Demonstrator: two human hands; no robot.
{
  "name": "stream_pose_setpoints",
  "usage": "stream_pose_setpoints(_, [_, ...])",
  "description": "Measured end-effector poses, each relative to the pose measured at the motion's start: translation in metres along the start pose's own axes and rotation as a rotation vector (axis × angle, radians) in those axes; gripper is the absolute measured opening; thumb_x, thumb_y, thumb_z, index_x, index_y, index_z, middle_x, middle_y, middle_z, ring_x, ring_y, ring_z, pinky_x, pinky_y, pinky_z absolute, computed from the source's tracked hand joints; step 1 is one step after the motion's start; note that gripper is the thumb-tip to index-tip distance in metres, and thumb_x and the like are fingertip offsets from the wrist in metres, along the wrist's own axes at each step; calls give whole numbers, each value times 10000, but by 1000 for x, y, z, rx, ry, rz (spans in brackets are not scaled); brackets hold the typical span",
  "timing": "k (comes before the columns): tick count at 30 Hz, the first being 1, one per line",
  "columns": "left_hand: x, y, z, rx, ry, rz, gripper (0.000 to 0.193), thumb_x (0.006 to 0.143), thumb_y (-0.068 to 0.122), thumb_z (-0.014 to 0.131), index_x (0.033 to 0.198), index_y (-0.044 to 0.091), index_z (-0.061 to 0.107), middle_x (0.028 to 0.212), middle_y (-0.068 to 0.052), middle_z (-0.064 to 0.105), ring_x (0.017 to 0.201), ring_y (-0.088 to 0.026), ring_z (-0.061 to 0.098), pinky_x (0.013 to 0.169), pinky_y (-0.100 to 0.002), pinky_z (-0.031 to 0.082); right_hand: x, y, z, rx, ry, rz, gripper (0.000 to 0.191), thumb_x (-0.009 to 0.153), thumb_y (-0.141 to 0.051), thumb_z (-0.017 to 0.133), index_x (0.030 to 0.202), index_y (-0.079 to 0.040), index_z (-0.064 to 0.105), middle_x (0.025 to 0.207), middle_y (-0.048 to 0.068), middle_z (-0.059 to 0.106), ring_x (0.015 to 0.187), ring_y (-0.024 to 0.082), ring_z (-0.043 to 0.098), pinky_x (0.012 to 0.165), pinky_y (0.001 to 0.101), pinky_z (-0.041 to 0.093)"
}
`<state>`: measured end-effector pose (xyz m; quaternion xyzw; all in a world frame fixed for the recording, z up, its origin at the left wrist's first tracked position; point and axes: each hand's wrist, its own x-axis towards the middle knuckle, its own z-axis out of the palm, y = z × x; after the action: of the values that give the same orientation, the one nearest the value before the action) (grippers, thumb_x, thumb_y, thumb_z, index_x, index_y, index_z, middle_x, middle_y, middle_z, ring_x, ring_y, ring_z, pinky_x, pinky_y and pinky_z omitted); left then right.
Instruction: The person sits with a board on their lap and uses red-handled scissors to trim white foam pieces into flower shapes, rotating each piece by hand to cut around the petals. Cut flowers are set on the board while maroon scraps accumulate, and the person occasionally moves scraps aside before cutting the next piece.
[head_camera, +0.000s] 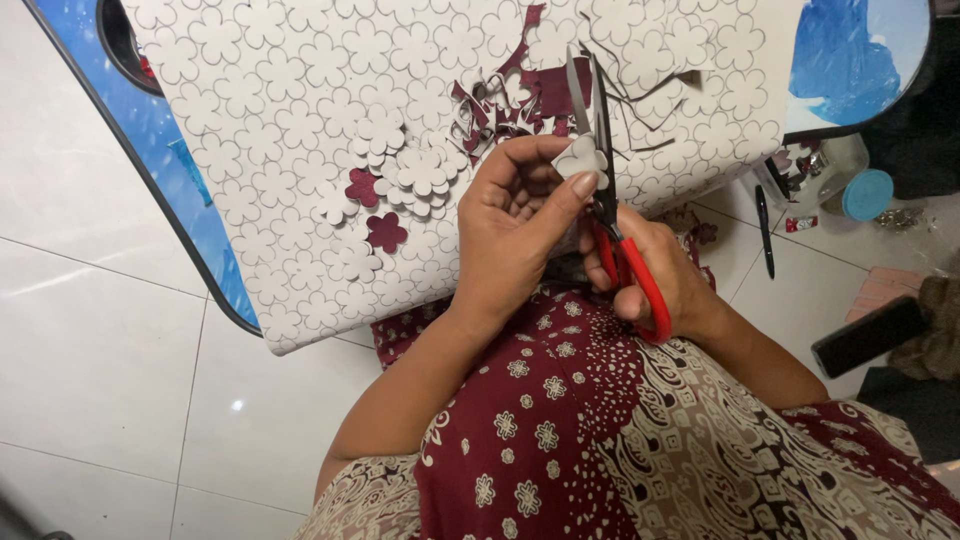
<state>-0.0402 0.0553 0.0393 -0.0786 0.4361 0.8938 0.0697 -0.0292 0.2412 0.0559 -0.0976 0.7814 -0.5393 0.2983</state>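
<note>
In the head view, I saw the left hand (515, 225) pinching a small white flower cutout (581, 157) between thumb and fingers, just above the picture's centre at about 12 o'clock. The right hand (655, 280) was clenched through the red handles of the scissors (612, 215), whose blades pointed up toward 12 o'clock and stood apart around the cutout's right edge. Both hands hovered over the near edge of a white sheet (260, 110) stamped with flower outlines, spread across a blue worktop (195, 200). A pile of finished cutouts (400, 170), some white side up and some maroon, lay at 10 o'clock from the hands, with maroon scraps (520, 95) at 12 o'clock. At 3 o'clock, on the tiled floor (90, 350), I noted a black pen (764, 230), a blue lid (866, 194) and a dark phone (868, 335). I judged the cutout to be very light, thin and flexible, easily creased or torn at its petals, so best held flat near its middle, clear of the blades.
</note>
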Motion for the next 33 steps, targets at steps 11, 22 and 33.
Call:
stream_pose_setpoints(11, [-5,21,8,136,-14,-99,270,994,63,704,1243,-18,639,926,-60,721,738,-68,676,603,-205,562,1,-8,-4,-17,-80,-59,1328,683,-1070,296,1408,34,433,848,3,560,710,96,518,615,275,416])
stream_pose_setpoints(22, [-6,18,1,156,-13,-40,290,1002,36,726,1272,-18,634,983,-41,702,868,-50,651,774,-192,560,-3,-4,-8,-1,-76,-22,1271,642,-1081,346,1262,16,511,783,3,560,666,99,517,588,280,426])
stream_pose_setpoints(33, [-4,21,-9,264,32,21,276,998,32,745,1261,4,667,1047,-20,684,937,-50,639,832,-192,539,-5,-5,-9,40,-99,60,1140,610,-1074,397,1054,-34,544,651,-29,507,562,76,487,511,257,398])
